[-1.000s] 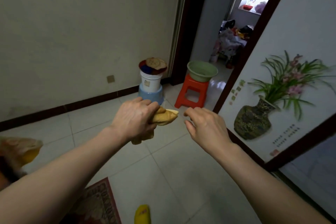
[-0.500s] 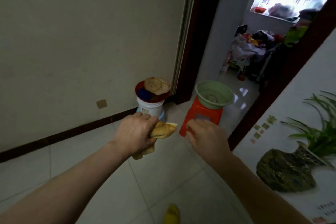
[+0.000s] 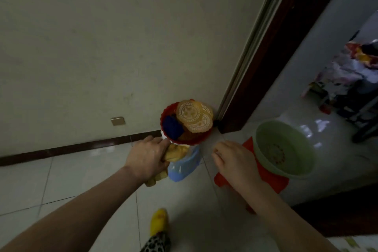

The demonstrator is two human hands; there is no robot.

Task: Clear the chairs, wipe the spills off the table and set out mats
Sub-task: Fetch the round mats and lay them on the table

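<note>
Our left hand (image 3: 148,160) is clenched around a bunched yellow cloth (image 3: 176,152), whose ends stick out past the fingers and below the palm. Just beyond it stands a red basket (image 3: 168,112) holding round lace mats (image 3: 193,115) and something dark blue, perched on a white and blue bucket stack (image 3: 184,166) against the wall. Our right hand (image 3: 233,161) holds nothing, its fingers loosely curled, knuckles up, hovering over the near corner of an orange stool (image 3: 272,181). A pale green basin (image 3: 284,149) sits on that stool, right of the hand. Both forearms reach forward from the lower edge, roughly parallel. Below them, a yellow slipper (image 3: 158,221) rests on the tiled floor (image 3: 81,178). A dark door frame (image 3: 272,47) rises behind the basket.
</note>
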